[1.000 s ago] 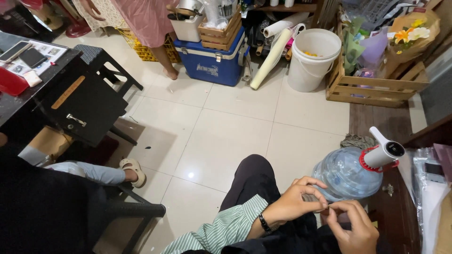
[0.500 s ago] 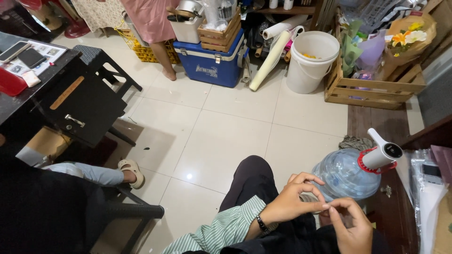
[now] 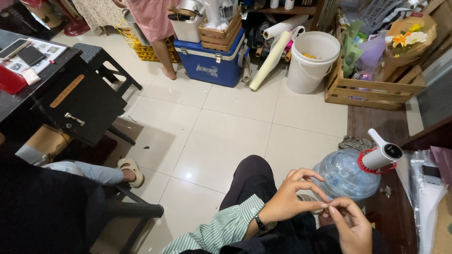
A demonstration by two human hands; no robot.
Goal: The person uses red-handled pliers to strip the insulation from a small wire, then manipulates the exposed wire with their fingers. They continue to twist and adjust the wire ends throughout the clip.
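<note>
Water jug [image 3: 347, 173] right of hands; bucket [image 3: 311, 61] beyond, cooler [image 3: 212, 66] left.

Dark phone screens [image 3: 22, 51] on black table [image 3: 14, 101]

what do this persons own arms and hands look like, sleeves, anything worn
The left hand is bare, with a dark watch or band at the wrist and a green-and-white striped sleeve with a buttoned cuff reaching almost to it. The right hand is bare too; no ring or glove shows on either, and its wrist and forearm are cut off by the lower edge of the picture.
</note>
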